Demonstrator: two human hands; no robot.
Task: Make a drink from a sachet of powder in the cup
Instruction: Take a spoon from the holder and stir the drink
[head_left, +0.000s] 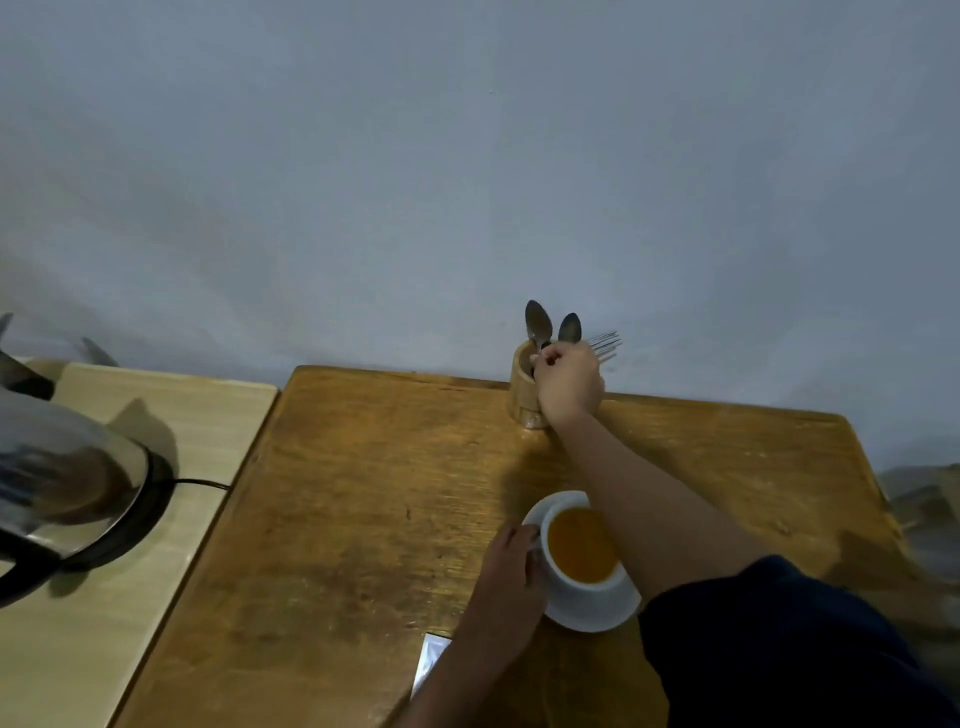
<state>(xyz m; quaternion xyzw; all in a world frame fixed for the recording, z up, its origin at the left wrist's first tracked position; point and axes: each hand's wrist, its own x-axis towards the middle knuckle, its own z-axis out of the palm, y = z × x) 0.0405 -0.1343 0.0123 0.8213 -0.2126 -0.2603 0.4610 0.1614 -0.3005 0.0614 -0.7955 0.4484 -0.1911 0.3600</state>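
Cup (582, 556): on saucer (597, 613), near surface (337, 519) edge, filled orange. Left hand (511, 558) closed on its handle, steadying. Right hand (569, 382) pinches spoon (537, 322) in wooden holder (523, 389), probably for stirring. Sachet (430, 660) lies beside.

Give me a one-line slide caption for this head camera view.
Left hand steadies the cup of orange drink while the right hand reaches for a spoon in the wooden holder.
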